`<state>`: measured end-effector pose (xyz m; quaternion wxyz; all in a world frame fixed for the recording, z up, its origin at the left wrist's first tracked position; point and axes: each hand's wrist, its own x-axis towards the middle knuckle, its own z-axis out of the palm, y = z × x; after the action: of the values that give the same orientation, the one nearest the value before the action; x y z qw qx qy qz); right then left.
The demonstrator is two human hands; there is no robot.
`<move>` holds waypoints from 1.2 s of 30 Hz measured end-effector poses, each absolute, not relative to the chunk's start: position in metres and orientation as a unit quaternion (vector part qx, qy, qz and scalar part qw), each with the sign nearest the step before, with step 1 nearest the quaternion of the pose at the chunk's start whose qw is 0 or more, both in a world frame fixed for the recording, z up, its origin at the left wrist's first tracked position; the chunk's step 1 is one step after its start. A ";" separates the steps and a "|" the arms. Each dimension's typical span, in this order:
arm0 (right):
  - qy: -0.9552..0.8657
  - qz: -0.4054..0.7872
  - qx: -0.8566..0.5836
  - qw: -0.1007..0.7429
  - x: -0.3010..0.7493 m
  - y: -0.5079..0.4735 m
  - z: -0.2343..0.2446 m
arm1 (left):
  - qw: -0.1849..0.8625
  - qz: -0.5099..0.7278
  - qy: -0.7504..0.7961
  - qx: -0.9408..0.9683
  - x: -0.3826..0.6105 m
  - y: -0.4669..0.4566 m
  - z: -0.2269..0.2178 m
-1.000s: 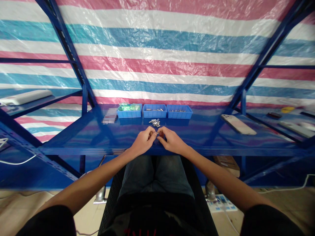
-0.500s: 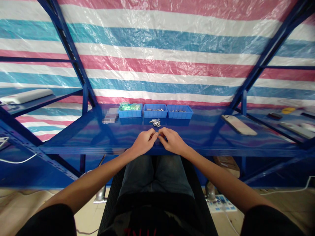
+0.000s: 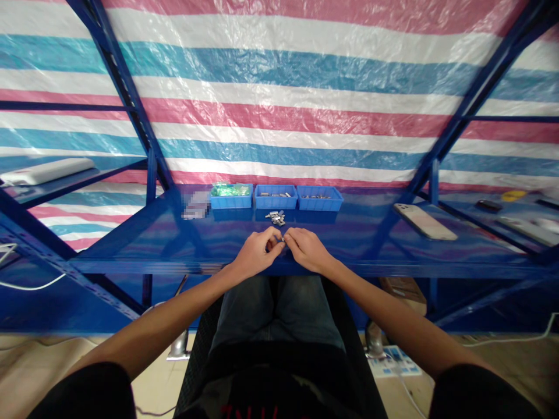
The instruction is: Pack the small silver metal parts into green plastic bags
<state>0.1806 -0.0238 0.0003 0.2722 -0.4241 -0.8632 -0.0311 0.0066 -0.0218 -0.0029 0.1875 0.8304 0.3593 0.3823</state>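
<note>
Pinching a small metal part (image 3: 283,238) between the fingertips of both hands, we hold it just above the near edge of the blue shelf (image 3: 349,244). Our left hand (image 3: 257,253) has its thumb and forefinger closed on the left end of the part, the other fingers curled inward. Our right hand (image 3: 308,250) meets it from the opposite side, thumb and forefinger pressed onto the right end, remaining fingers folded under. The fingertips of the two hands touch or nearly touch; the part is too small to identify further.

Just beyond the hands lies a loose pile of metal pieces (image 3: 276,217) on the shelf surface. Behind the pile stand three blue trays in a row against the back: the left tray (image 3: 230,201) holds green-tinted bags, the middle tray (image 3: 275,201) holds small metal items, and the right tray (image 3: 319,202) holds similar small items. A blurred patch (image 3: 195,205) sits to the left of the trays.

A phone (image 3: 424,222) lies flat on the right portion of the shelf, well apart from the hands. A white flat object (image 3: 46,171) rests on the adjoining shelf at far left. A yellow object (image 3: 512,194) and a dark object (image 3: 486,204) lie on the far right shelf. A striped tarpaulin (image 3: 279,105) hangs behind the rack.
</note>
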 end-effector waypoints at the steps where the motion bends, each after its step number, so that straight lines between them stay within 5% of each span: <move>1: -0.864 -0.022 -0.422 0.276 0.181 -0.024 0.001 | 0.188 0.381 0.363 0.830 0.007 -0.022 -0.003; 18: -0.851 0.069 -0.400 0.333 0.181 -0.024 -0.001 | 0.208 0.346 0.361 0.840 0.005 -0.019 -0.001; 25: -0.865 -0.044 -0.386 0.319 0.181 -0.022 -0.005 | 0.139 0.329 0.401 0.844 0.008 -0.014 -0.008; 32: -0.671 -0.191 -0.528 0.484 0.206 0.032 0.049 | 0.090 0.307 0.412 0.853 0.008 -0.019 -0.006; 36: -0.660 -0.167 -0.657 0.323 0.212 0.056 0.068 | 0.071 0.290 0.411 0.861 0.008 -0.022 -0.005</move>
<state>0.2118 0.0563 0.0676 0.3229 -0.6569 -0.6605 -0.1672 0.0080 -0.0219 -0.0051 0.0707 0.8611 0.4113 0.2903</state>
